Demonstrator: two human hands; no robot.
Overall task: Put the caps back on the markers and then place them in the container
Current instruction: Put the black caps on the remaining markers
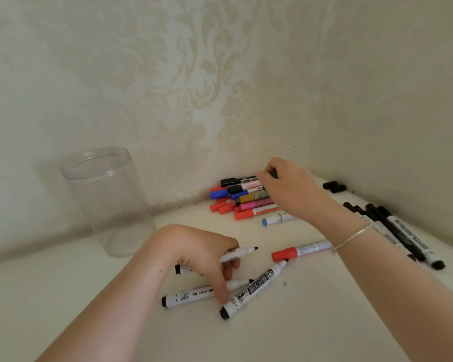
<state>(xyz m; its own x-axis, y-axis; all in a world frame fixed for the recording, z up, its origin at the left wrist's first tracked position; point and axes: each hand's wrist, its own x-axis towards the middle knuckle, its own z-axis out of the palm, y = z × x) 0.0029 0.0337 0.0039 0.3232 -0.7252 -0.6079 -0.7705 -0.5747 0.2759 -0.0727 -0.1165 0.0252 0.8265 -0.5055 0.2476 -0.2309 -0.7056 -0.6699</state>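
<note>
White markers lie on a pale table (324, 322) in a corner with patterned walls. The left hand (207, 254) curls its fingers round one marker (236, 254) that has no cap. This held marker lies almost flat, long way left to right, with its black tip pointing right. Just near of that hand lie two more uncapped white markers. One (194, 295) lies left to right with its tip to the right, and a finger of the left hand touches it. The other (254, 288) slants, with its tip up to the far right and its black end near. A red-capped marker (301, 250) lies just beyond, long way left to right, cap to the left. The right hand (288, 189) reaches to the far corner and pinches something small and dark above a pile of markers (243, 199); I cannot tell what it is. The pile has red, blue, black, yellow and pink ones, lying mostly left to right, too jumbled to count. A blue-tipped marker (276, 219) lies just near of the pile. On the right about four black pens (400, 233) lie side by side, slanting near and right. Two black caps (334, 186) sit by the far right wall. A clear round container (107, 199) stands upright on the left, well apart from the markers.
</note>
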